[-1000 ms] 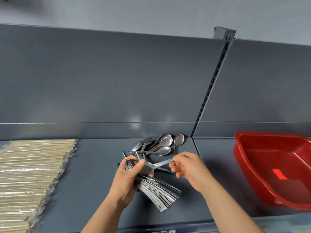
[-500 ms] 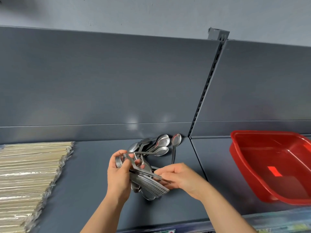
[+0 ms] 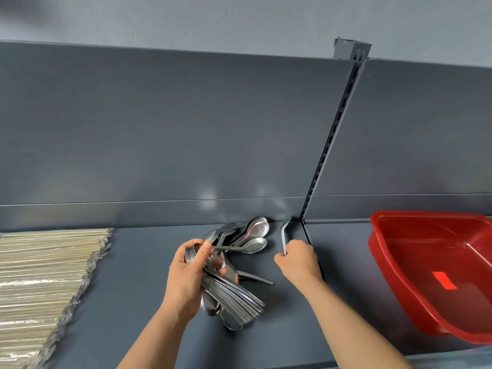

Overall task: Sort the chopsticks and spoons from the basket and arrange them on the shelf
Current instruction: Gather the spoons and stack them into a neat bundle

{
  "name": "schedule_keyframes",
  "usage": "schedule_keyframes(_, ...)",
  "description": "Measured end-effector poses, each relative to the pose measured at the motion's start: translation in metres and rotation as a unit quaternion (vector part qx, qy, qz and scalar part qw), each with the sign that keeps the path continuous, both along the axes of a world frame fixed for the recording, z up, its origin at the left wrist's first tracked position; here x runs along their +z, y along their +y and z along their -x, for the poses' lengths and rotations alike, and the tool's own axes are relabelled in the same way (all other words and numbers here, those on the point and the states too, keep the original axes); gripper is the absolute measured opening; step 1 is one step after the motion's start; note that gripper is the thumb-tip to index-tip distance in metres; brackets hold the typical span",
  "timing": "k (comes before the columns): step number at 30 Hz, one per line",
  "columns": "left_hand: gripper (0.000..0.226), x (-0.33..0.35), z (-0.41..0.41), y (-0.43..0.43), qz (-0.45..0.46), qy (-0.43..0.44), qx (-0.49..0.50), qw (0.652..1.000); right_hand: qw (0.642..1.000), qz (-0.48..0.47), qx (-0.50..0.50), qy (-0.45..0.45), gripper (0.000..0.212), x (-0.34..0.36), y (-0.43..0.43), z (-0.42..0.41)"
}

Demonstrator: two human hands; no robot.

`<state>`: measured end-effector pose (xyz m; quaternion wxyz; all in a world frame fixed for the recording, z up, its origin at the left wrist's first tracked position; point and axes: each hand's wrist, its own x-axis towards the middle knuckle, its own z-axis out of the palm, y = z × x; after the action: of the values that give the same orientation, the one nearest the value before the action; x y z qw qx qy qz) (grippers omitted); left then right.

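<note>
The left hand (image 3: 186, 278), its forearm rising from the lower centre of the frame, closes its grip round a fanned stack of spoons (image 3: 234, 299) just over the shelf (image 3: 133, 288). Right of centre, the right hand (image 3: 299, 259) pinches the handle of a single spoon (image 3: 283, 235), seemingly tipped on edge. Loose spoons (image 3: 253, 233) lie behind. Wrapped chopsticks (image 3: 40, 275) lie lower left, and the red basket (image 3: 394, 262) sits at right.
</note>
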<state>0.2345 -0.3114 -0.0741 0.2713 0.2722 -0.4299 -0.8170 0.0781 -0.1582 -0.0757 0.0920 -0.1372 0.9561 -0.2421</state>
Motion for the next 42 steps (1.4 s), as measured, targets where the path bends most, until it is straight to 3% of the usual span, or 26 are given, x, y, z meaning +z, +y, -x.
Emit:
schedule_keyframes(3,0.036,0.001,0.007,0.000,-0.023,-0.005,-0.017,1.000,0.992,0.120,0.028,-0.002,0.028,0.006,0.016,0.000)
schedule_keyframes(6,0.042,0.003,0.017,0.002,-0.048,-0.018,-0.022,0.998,0.957,0.248,0.134,-0.065,0.016,0.018,0.027,-0.009)
schedule_keyframes(9,0.045,0.006,0.024,0.004,-0.062,-0.010,-0.032,0.998,0.931,0.226,0.247,-0.145,0.021,0.026,0.024,-0.018)
schedule_keyframes(11,0.050,0.008,0.026,0.005,-0.053,-0.013,-0.030,0.998,0.918,0.197,0.279,-0.200,0.030,0.029,0.019,-0.019)
schedule_keyframes(14,0.051,0.009,0.025,0.003,-0.038,-0.025,-0.016,0.999,0.893,0.164,0.331,-0.257,0.026,0.032,0.014,-0.016)
schedule_keyframes(16,0.043,0.008,0.022,-0.002,-0.033,-0.021,0.002,0.999,0.909,0.179,0.291,-0.239,0.021,0.031,0.009,-0.010)
schedule_keyframes(19,0.026,0.007,0.013,-0.009,-0.031,-0.011,0.016,0.999,0.954,0.219,0.114,-0.167,0.017,0.021,-0.001,0.004)
schedule_keyframes(21,0.024,0.006,0.007,-0.014,-0.036,-0.012,0.020,0.999,0.967,0.189,0.062,-0.162,0.021,0.013,-0.011,0.012)
schedule_keyframes(24,0.020,0.007,0.000,-0.017,-0.028,-0.030,0.022,0.999,0.963,0.156,0.060,-0.213,0.024,0.000,-0.028,0.015)
schedule_keyframes(28,0.004,0.009,-0.006,-0.022,-0.018,-0.052,0.031,0.998,0.948,0.237,0.029,-0.209,0.015,-0.001,-0.029,0.034)
schedule_keyframes(34,0.021,0.017,-0.004,-0.028,0.002,-0.045,-0.002,0.999,0.956,0.267,0.085,-0.084,0.014,0.035,-0.011,0.075)
schedule_keyframes(39,0.026,0.025,0.008,-0.012,-0.023,-0.005,-0.093,0.995,0.918,0.234,0.257,-0.190,0.018,0.060,-0.018,0.064)
schedule_keyframes(42,0.035,0.022,0.014,0.000,-0.042,-0.018,-0.137,0.989,0.895,0.229,0.301,-0.239,0.021,0.058,-0.029,0.042)
